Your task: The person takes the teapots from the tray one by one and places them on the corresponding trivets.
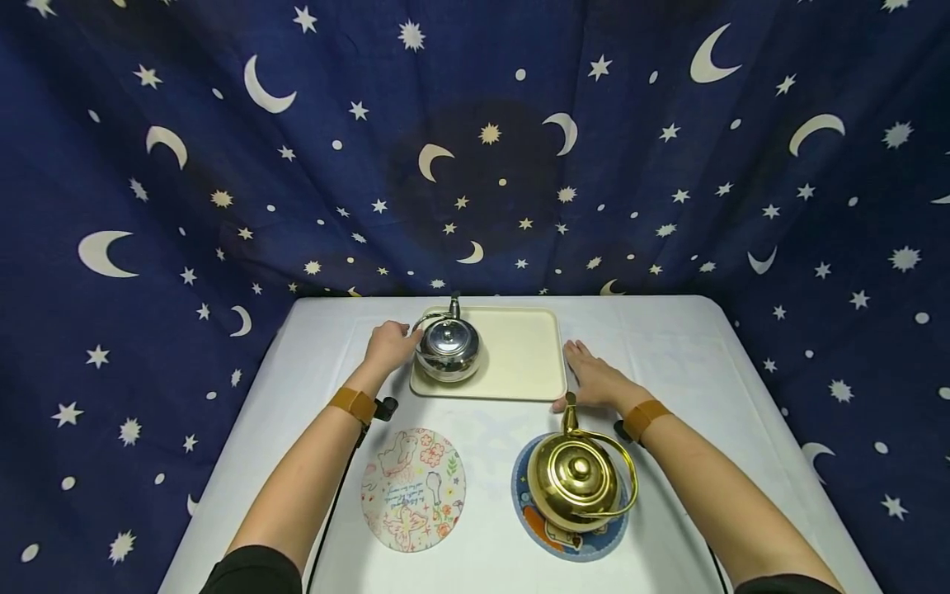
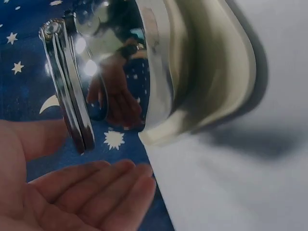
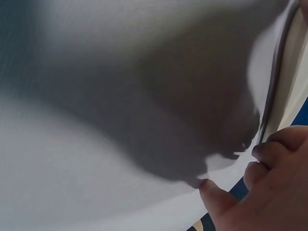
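Observation:
A silver kettle (image 1: 449, 350) stands on the left end of a cream tray (image 1: 523, 355), its spout toward the back. My left hand (image 1: 391, 346) is at the kettle's left side. In the left wrist view, the thumb of the left hand (image 2: 82, 192) meets the kettle's folded handle (image 2: 67, 86), while the other fingers stretch out loosely below, apart from it. At the tray's right edge, my right hand (image 1: 597, 381) lies with fingers extended along the rim. In the right wrist view, the right hand (image 3: 269, 183) has some fingertips by the tray rim (image 3: 281, 91).
A gold kettle (image 1: 575, 478) stands on a blue round mat (image 1: 523, 462) at the front right, close to my right forearm. A patterned round mat (image 1: 413, 491) lies front left on the white tablecloth (image 1: 490, 462). Behind the table hangs a starry blue curtain (image 1: 490, 74).

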{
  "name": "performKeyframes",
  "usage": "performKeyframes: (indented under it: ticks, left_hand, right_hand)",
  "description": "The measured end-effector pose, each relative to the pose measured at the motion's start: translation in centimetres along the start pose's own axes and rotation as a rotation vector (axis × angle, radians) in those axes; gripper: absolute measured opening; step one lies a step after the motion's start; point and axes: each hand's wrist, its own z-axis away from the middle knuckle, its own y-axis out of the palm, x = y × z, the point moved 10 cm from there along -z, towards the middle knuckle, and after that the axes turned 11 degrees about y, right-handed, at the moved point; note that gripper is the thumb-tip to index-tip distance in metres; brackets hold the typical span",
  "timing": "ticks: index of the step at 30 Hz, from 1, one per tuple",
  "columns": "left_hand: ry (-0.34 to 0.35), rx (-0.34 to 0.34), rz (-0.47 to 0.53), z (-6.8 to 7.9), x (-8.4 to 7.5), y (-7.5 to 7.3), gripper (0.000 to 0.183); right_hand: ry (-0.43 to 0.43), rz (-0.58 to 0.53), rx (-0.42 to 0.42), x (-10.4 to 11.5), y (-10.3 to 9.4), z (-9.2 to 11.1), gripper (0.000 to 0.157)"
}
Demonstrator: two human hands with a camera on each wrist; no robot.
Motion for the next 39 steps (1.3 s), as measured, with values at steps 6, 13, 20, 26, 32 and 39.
performKeyframes:
  ticks: [6,13,20,26,32,39]
  left_hand:
    - [-0.070,-0.023,0.127,0.0,0.8,0.0,0.052]
    - [-0.111,-0.026,0.198,-0.2,1.2,0.3,0.043]
    - [-0.120,-0.049,0.229,-0.1,1.0,0.4,0.040]
    - [-0.119,-0.056,0.224,-0.1,0.9,0.5,0.040]
    - [-0.117,-0.065,0.297,-0.1,0.8,0.9,0.038]
    - [-0.032,-0.097,0.304,-0.2,-0.4,0.5,0.037]
  right_hand:
    - [0.007,0.018,0.011,1.0,-0.1,-0.2,0.140]
    - [0.049,0.005,0.031,1.2,0.0,-0.1,0.140]
    - [0.059,0.010,0.038,1.1,0.3,0.0,0.137]
    - [0.068,0.000,0.041,1.2,0.3,0.3,0.132]
    - [0.073,-0.003,0.060,1.2,0.5,0.6,0.129]
    - [0.084,-0.007,0.076,0.8,0.6,0.8,0.130]
